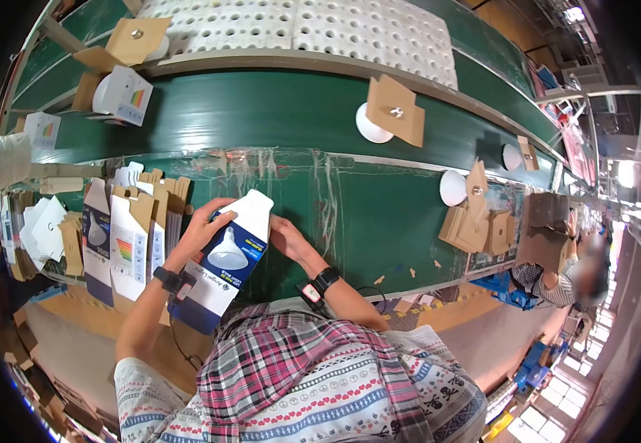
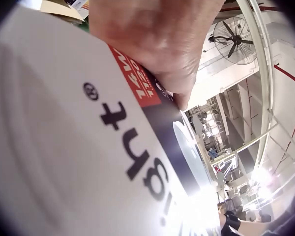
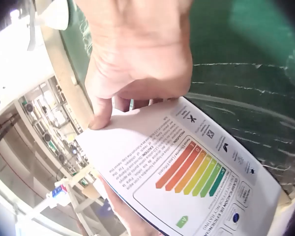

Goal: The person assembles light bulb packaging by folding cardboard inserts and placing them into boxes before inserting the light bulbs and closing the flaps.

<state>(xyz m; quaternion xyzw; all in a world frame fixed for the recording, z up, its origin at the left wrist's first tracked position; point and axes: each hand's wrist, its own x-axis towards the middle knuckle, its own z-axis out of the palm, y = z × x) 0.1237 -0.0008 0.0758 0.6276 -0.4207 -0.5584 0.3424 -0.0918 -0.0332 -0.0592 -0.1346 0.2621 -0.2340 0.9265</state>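
While white bulbs [image 1: 371,124] in cardboard inserts [image 1: 407,118] rest on the green conveyor [image 1: 261,96], I grip a printed carton [image 1: 226,264] with my left hand [image 1: 204,227] and pinch its edge with my right hand [image 1: 289,240], at the green workbench's [image 1: 379,214] near side.

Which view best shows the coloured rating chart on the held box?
The right wrist view: the chart faces the camera, its coloured bars distinct. The head view shows the box with its bulb picture, not this chart; the left wrist view shows lettering, no chart.
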